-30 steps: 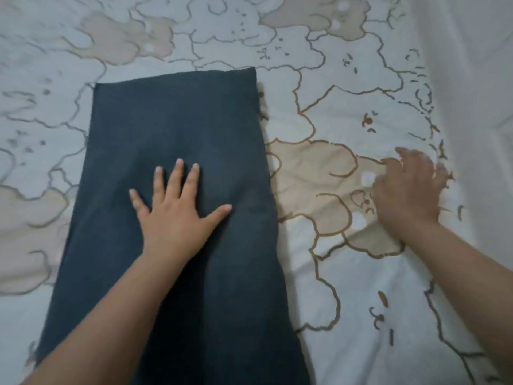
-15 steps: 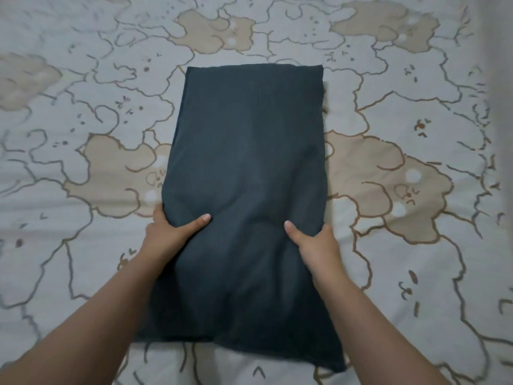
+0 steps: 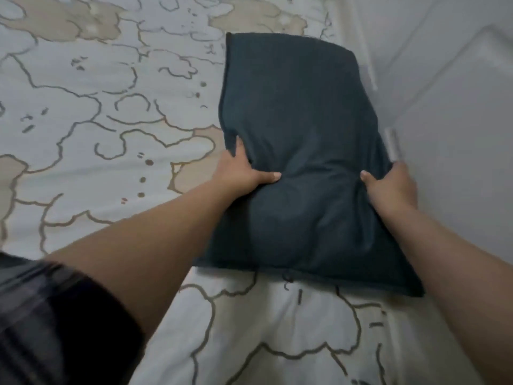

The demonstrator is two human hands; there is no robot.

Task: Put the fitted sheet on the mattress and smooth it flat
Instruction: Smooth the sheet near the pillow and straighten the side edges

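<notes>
Both hands are seen closed on a dark pillow (image 3: 299, 140), one at each long edge. By the left hand (image 3: 243, 172) the pillow's left edge is gripped, with the thumb laid across the top face and the other fingers tucked beneath, out of sight. By the right hand (image 3: 391, 187) the right edge is gripped in the same manner, the thumb pressed into the cloth and the remaining fingers hidden behind the edge. Where the two thumbs press, the pillow is pinched inward into a narrow waist, and creases are drawn across the dark teal-grey cover between them.

Nearest the camera, a dark checked sleeve (image 3: 55, 315) is seen at the lower left, blurred. From it the left forearm is stretched forward and to the right; the right forearm is extended from the lower right edge, angled up and inward.

Beneath the pillow, the fitted sheet (image 3: 111, 134) is spread over the bed. It is pale, printed with brown-outlined bear shapes, some filled in tan, and it is seen on the near side, to the left and beyond the pillow. A few soft folds are visible in it near the lower centre.

Farther off, the pillow's upper right corner lies close against a pale wall (image 3: 444, 79) at the bed's right side.
</notes>
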